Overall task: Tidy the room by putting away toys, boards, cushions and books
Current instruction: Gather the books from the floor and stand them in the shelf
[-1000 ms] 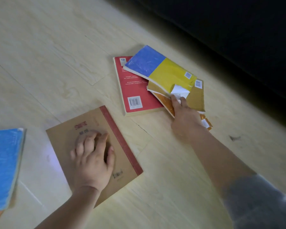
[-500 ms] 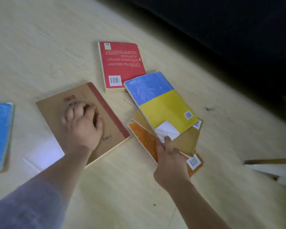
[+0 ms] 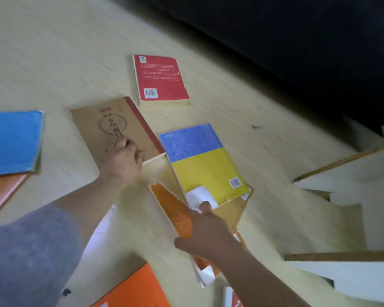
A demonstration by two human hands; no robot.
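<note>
Gathering's barely begun: your right hand [image 3: 205, 237] grips the blue-and-yellow paperback stack [image 3: 203, 160], left hand [image 3: 123, 159] clenched on the brown kraft notebook [image 3: 111, 127], red paperback [image 3: 160, 79] loose beyond both.

Your right hand [image 3: 205, 237] covers the near end of the orange book [image 3: 175, 209] — its grip unreadable. Light blue book [image 3: 13, 141] cut by the frame's left edge; brown book [image 3: 113, 129] title blurred — unreadable.
</note>
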